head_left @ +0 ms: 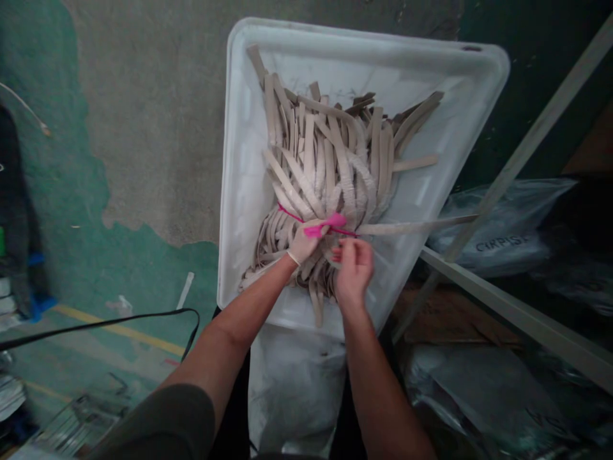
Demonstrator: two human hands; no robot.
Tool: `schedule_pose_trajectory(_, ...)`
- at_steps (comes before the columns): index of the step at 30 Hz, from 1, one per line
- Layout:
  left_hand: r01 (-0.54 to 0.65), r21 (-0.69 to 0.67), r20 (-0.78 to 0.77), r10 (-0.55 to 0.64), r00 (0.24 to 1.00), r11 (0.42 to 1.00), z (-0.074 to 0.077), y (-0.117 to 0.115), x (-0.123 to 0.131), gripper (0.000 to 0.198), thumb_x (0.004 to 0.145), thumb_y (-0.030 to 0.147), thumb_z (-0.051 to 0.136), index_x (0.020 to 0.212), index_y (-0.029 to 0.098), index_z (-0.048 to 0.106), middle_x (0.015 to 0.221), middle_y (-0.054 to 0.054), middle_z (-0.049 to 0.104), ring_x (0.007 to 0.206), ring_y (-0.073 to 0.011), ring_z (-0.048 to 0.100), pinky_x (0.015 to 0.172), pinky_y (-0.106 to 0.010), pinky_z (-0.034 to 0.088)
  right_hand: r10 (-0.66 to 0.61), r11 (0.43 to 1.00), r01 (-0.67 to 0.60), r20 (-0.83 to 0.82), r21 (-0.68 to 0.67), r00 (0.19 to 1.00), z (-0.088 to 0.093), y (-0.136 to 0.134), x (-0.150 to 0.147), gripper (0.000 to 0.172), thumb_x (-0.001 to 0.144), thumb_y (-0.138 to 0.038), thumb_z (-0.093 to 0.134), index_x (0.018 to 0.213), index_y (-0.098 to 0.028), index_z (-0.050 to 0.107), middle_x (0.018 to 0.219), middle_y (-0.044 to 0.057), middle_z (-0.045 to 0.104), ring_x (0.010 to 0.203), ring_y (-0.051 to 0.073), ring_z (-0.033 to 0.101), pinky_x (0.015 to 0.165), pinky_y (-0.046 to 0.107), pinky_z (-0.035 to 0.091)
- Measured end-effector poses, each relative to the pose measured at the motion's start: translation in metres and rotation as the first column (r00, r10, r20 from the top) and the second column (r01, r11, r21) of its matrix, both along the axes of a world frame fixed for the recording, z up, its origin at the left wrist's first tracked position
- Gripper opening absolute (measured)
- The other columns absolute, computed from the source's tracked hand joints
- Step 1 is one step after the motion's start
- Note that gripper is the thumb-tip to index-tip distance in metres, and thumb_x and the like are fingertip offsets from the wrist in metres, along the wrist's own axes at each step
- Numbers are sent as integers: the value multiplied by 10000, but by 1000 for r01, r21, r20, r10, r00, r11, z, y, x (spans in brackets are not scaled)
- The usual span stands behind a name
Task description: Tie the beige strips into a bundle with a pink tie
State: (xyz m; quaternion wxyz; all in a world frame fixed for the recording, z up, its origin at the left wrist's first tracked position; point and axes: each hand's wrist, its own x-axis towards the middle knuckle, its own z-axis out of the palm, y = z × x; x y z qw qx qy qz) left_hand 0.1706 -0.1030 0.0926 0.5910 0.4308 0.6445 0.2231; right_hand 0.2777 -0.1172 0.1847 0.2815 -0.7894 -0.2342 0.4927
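A white plastic tub (242, 147) holds a bundle of several beige strips (330, 160), bound round the middle by a pink tie (325, 225). My left hand (305, 241), in a pale glove, is closed on the pink tie at the bundle's waist. My right hand (353, 268), bare, is pinched shut right beside it on the tie's other end, over the strips' lower ends. One long strip (416, 225) sticks out to the right over the tub's rim.
The tub rests tilted on something covered in white plastic (297, 383). A metal rack frame (517, 313) and bagged goods (507, 236) stand to the right. A black cable (119, 319) runs over the green and grey floor at left, near stacked items (14, 268).
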Motion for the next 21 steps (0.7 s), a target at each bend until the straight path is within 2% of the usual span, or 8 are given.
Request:
schedule_pose_trajectory(2,-28,31,61,26,998,999,-1,5,-4,192,928,216,571,932,148,751,938,-61,751,912,-158,684,940,-262,528,-202,979,205,107,-16,974,-11,-7,38,384,879,-576,501,990,-208,492,935,51,633,614,122,570,516,242,464)
schedule_pose_trajectory(5,-63,84,135,51,990,994,-1,4,-6,167,915,242,620,957,155,756,1000,-79,769,953,-184,704,960,-319,528,-273,958,280,105,-59,956,-29,5,81,449,849,-603,536,1052,-205,488,797,1,627,507,90,521,465,204,407)
schedule_pose_trajectory(9,-3,135,123,-14,992,991,0,-2,-7,213,929,288,615,1005,166,772,1038,-88,769,970,-189,702,970,-329,522,129,985,-160,341,63,931,-35,52,92,284,883,-466,565,963,-196,599,721,11,618,613,138,561,624,273,469)
schedule_pose_trajectory(12,26,165,115,-45,992,986,-2,-1,-7,213,934,305,617,1005,189,781,1026,-82,770,938,-188,702,940,-322,528,532,804,-586,318,101,785,-34,82,89,180,892,-355,592,917,-205,687,853,52,670,828,177,622,819,311,478)
schedule_pose_trajectory(14,47,163,93,-63,994,985,-3,1,-6,197,923,316,635,940,192,787,963,-72,775,879,-187,703,893,-313,537,556,782,-603,259,159,790,-38,85,93,234,940,-318,511,1032,-218,702,959,59,677,825,169,633,830,314,495)
schedule_pose_trajectory(16,65,166,53,-75,996,984,-2,3,-5,206,920,319,632,879,188,785,901,-67,775,827,-188,701,851,-311,541,455,840,-522,329,150,827,-48,70,100,333,955,-245,413,1160,-208,672,1071,90,669,878,183,647,889,346,513)
schedule_pose_trajectory(18,89,204,22,-95,995,975,1,5,-6,211,921,317,621,914,191,790,920,-72,778,846,-194,705,853,-316,537,442,862,-505,429,40,788,-61,45,105,425,902,-151,383,1247,-159,632,1213,140,643,1080,223,624,1033,403,468)
schedule_pose_trajectory(21,164,282,-8,-169,986,945,8,9,-7,244,925,325,615,1054,209,785,1009,-77,778,910,-197,707,879,-313,519,611,790,-572,369,-222,701,-82,9,103,559,824,-94,404,1366,-61,540,1363,203,582,1281,273,531,1121,454,395)
